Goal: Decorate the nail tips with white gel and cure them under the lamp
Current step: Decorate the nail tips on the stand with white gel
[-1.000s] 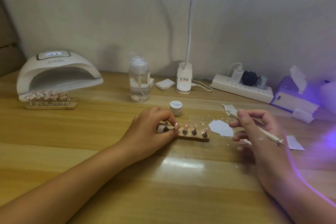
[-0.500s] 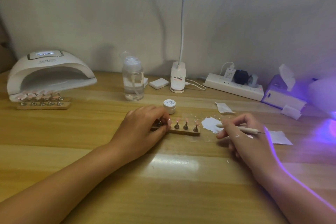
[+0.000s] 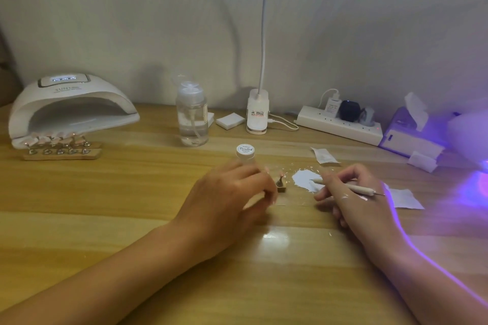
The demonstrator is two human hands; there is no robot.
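My left hand [image 3: 232, 190] curls over a small wooden strip of nail tips [image 3: 281, 185] at the table's middle, hiding all but its right end with one pink tip. My right hand [image 3: 348, 192] holds a thin white dotting pen [image 3: 353, 187], its metal point aimed right. A patch of white gel [image 3: 306, 181] lies on the table between the hands. A small white gel jar [image 3: 245, 152] stands just behind my left hand. The white curing lamp [image 3: 68, 105] sits at far left, with another wooden strip of nail tips [image 3: 60, 146] at its mouth.
A clear pump bottle [image 3: 191, 116], a white foam block [image 3: 230, 121], a clip lamp base [image 3: 257, 113], a power strip [image 3: 340, 124] and a tissue box [image 3: 409, 134] line the back. Paper scraps [image 3: 324, 155] lie at right, where purple light glows.
My left hand has slid right along the nail strip, covering most of it. My right hand has lowered to the table and turned the pen flat.
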